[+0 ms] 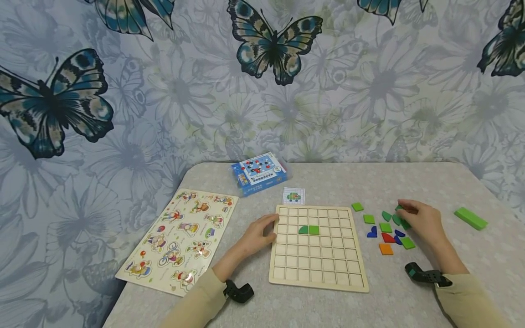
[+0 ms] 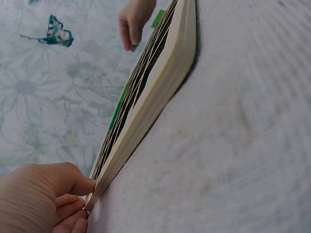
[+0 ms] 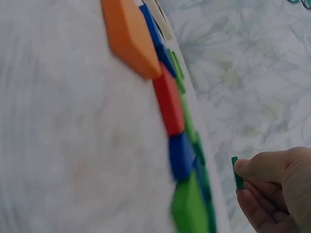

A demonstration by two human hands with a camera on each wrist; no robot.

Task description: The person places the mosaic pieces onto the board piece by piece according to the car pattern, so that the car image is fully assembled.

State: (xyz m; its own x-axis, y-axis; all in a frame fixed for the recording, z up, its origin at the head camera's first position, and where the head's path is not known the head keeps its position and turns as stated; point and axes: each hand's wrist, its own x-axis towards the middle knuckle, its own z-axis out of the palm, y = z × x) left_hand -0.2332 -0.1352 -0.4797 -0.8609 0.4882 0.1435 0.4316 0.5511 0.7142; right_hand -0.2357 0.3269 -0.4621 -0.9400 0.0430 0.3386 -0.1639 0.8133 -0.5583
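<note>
My left hand [image 1: 256, 234] holds the left edge of a wooden grid board [image 1: 316, 287], thumb and fingertips at its rim. On the board, a dark green quarter-circle tile [image 1: 303, 230] sits beside a light green square tile [image 1: 313, 230]. Between thumb and fingers, my right hand [image 1: 424, 223] pinches a dark green tile [image 3: 237, 173], seen edge-on in the right wrist view and raised above the loose pieces. Under and beside that hand lie a red tile [image 1: 388, 238], an orange square tile [image 1: 386, 249], a blue tile [image 1: 372, 232] and several green tiles [image 1: 385, 227].
Behind the board lies a small pattern card [image 1: 293, 196], with a blue packaged box [image 1: 260, 173] farther back. A sheet of cartoon stickers [image 1: 180, 241] covers the table's left side. At the far right lies a green block [image 1: 470, 218]. A patterned wall [image 1: 328, 114] rises behind the table.
</note>
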